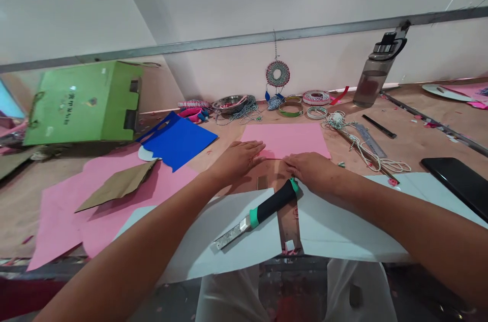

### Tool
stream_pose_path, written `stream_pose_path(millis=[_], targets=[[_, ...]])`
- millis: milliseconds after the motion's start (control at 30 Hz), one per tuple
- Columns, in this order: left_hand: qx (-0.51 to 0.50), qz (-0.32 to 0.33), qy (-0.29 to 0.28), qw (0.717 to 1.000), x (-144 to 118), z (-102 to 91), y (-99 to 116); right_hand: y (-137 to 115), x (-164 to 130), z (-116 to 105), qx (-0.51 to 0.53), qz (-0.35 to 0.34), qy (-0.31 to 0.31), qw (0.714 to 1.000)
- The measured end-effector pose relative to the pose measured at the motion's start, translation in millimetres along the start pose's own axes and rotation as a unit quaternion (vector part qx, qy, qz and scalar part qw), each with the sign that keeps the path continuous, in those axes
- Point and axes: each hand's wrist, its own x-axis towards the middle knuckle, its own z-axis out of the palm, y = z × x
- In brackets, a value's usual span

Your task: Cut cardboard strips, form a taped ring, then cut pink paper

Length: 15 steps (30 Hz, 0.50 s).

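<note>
A pink sheet (285, 139) lies flat on the brown-covered table in front of me. My left hand (244, 159) rests at its near left corner, fingers stretched out together. At the near right edge, my right hand (308, 172) lies palm down with extended fingers touching the sheet. Neither hand grips anything. Between my forearms, a flat-bladed tool with a black and green handle (272, 205) lies diagonally over a pale sheet (224, 225). A second pale sheet (343, 230) extends under my right forearm.
Left are a green box (76, 103), blue sheet (179, 139), larger pink sheets (57, 215) and a cardboard piece (118, 187). At the back are a metal bowl (229, 103) and tape rolls (292, 108). Right are a water bottle (371, 83), ruler (369, 140), cord (381, 162) and phone (457, 182).
</note>
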Motion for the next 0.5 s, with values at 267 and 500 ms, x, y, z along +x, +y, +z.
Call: stream_pose_path(millis=[267, 500], targets=[[-0.166, -0.242, 0.013, 0.956, 8.2, -8.1, -22.7, 7.6, 3.7, 6.7, 0.01, 0.007, -0.001, 1.0], [-0.226, -0.312, 0.003, 0.923, 5.2, 3.8, -29.5, 14.2, 4.0, 10.8, 0.018, -0.012, 0.023, 1.0]])
